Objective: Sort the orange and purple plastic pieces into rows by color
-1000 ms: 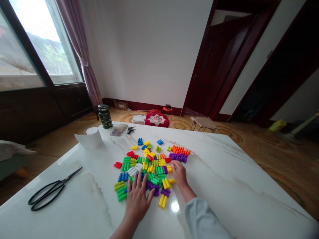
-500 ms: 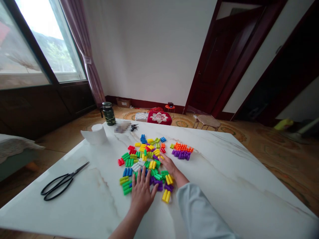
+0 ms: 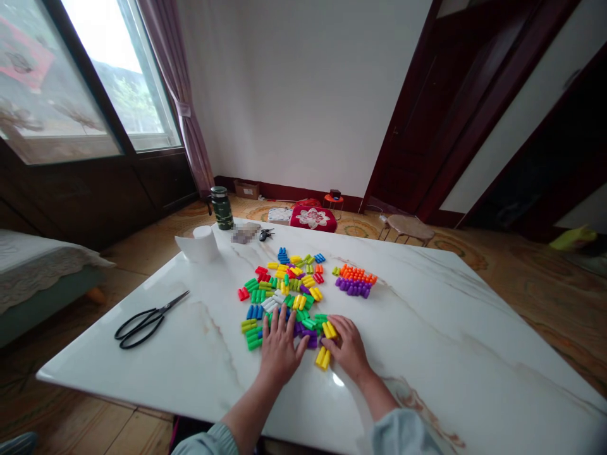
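Small ribbed plastic pieces in many colours lie in a loose heap on the white marbled table (image 3: 218,379). My left hand (image 3: 279,347) rests flat on the near side of the heap, fingers spread, over green, blue and purple pieces. At the heap's near right edge, my right hand (image 3: 351,351) curls its thumb and fingers about a yellow plastic piece (image 3: 329,329). Another yellow piece (image 3: 323,359) lies just below the right thumb. White pieces (image 3: 272,303) are just beyond the left fingertips. Right of the heap stands a tidy block of orange pieces (image 3: 358,274) and purple pieces (image 3: 353,288).
Black-handled scissors (image 3: 152,321) lie to the left. At the back left are a white paper roll (image 3: 202,245), a camouflage bottle (image 3: 222,208), a blurred-out item (image 3: 245,233) and a small dark tool (image 3: 266,234). Beyond the table are a red stool (image 3: 313,218) and a brown stool (image 3: 408,229).
My right hand has drawn back from the middle of the heap to its near right edge and closed about a yellow piece. The left hand stays on the heap. The view has shifted.
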A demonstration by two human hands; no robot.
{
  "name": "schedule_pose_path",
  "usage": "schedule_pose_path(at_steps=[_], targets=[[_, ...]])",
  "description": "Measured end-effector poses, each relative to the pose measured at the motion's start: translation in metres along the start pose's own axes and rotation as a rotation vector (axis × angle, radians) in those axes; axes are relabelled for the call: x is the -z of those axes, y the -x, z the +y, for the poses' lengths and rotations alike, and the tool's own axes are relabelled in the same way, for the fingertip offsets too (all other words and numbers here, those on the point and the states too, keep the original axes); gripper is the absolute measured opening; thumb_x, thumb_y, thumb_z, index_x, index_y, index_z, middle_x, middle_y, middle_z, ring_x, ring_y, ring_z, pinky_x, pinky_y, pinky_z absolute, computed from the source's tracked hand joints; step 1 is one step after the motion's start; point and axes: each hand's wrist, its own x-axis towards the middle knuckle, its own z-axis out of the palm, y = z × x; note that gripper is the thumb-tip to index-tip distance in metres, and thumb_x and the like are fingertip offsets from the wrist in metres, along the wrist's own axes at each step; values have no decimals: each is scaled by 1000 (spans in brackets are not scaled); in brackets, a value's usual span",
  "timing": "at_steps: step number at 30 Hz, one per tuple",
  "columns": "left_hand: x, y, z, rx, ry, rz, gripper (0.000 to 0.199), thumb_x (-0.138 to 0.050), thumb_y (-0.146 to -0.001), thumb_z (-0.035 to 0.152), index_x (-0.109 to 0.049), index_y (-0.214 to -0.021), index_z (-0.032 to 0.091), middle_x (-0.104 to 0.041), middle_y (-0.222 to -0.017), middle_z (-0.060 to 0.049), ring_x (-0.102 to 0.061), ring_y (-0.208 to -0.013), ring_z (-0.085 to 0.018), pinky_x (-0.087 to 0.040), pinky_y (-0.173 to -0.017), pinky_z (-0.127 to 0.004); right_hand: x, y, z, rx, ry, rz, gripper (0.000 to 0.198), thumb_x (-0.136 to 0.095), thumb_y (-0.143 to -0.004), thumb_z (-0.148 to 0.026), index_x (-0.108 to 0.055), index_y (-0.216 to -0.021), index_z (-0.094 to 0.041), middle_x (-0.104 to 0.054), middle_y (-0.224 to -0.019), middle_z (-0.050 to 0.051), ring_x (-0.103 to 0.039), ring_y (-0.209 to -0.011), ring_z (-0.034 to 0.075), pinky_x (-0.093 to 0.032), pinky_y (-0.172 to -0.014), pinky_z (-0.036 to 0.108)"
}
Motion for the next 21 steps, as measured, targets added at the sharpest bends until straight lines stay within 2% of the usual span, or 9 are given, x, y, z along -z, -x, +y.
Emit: schedule_pose_path(at_steps=[8,15,21], targets=[[3,-1,2,6,-16,-27,63,-47,-91,54,-47,-143,19,-34,-155,-12,-30,-143,-35,-20,-116,-57,6,0,-11,65,26,10,32,-56,-88,-24,-62,-119,-19,-67,-110,10,-60,-104,24,-51,-93,42],[1,0,0,3,-21,-23,62,-46,-91,55,-46,-143,20,-34,-156,-11,-28,-144,-34,-20,-117,-55,5,3,-17,73,75,-14,33,-60,-87,-31,-62,-118,-21,-64,-105,8,-61,-100,23,-53,-89,38],[-1,0,0,-1,-16,-20,64,-46,-91,55,-45,-144,19,-35,-155,-12,-28,-144,-34,-20,-117,-56,2,6,-15,28,132,-53,38,-64,-85,-40,-62,-117,-21,-62,-96,5,-65,-83,21,-56,-76,34]])
